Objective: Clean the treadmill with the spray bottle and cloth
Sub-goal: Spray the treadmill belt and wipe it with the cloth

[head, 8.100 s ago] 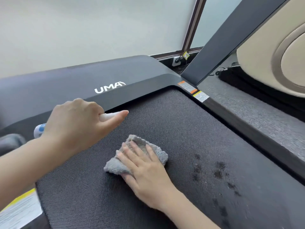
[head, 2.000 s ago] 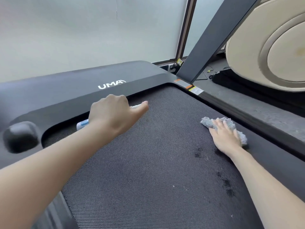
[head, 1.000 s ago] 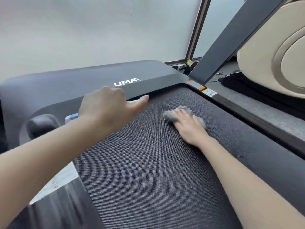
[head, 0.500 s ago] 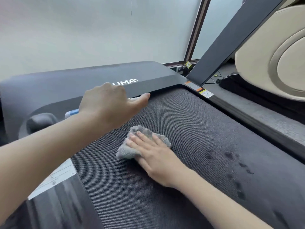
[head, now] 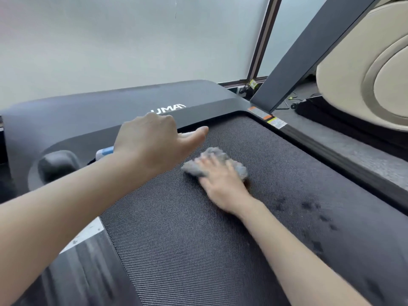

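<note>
Pressing grey fluffy cloth (head: pixel 215 164) (blurred) flat on belt (head: pixel 198 239).

Two hands are over one treadmill (head: pixel 198 250): the left hand (head: pixel 152 144) at centre and the right hand (head: pixel 220 180) just beside it. One grey cloth (head: pixel 215 165), one spray bottle (head: pixel 104 151), one slanted post (head: pixel 309 56) upper right, two warning stickers (head: pixel 268 118).

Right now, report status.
Left hand gripping spray bottle. Right hand flat on cloth, on belt. Dark spots unwiped.
</note>
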